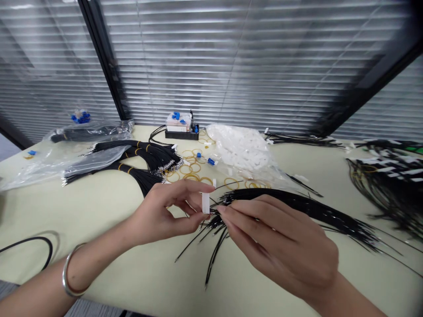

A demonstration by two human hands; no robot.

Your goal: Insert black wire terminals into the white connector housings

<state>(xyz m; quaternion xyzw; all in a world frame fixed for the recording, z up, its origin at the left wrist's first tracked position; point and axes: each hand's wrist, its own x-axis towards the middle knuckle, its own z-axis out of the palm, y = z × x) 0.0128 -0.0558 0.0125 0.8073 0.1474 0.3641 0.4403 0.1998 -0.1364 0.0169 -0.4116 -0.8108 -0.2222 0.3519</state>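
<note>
White housing (205,203): small plastic connector shell, upright, held above the table (132,273) between the two hands
Left hand (161,215): closed on the white housing, thumb and fingertips pinching its sides; steel bangle (71,273) on that wrist
Right hand (280,246): fingertips pinched shut on a black wire (216,214) near its end, the end meeting the lower part of the housing
Loose wires (214,251): a few black tails fan out below the hands, down to the table
Long bundle (313,211): lies on the table from under the right hand out to the right, bare ends glinting
Step, my read: feeding one wire end into a housing slot
Grip advice: pinch the wire close behind its metal end so it can't buckle; the left pinch should stay on the housing's flanks, clear of the slot mouths
Alignment: wire in line with the slot, no angle; which slot is in play is too small to tell
Feel: push straight until it seats, then a light tug to check
Risk: neighbouring tails crowd the tip, so the wrong wire or slot is easy to catch; separate one strand first
Nearby: rubber bands (194,169), banded wire bundles (148,158) and a bag of white parts (241,147), all behind the hands, apart from them
</note>
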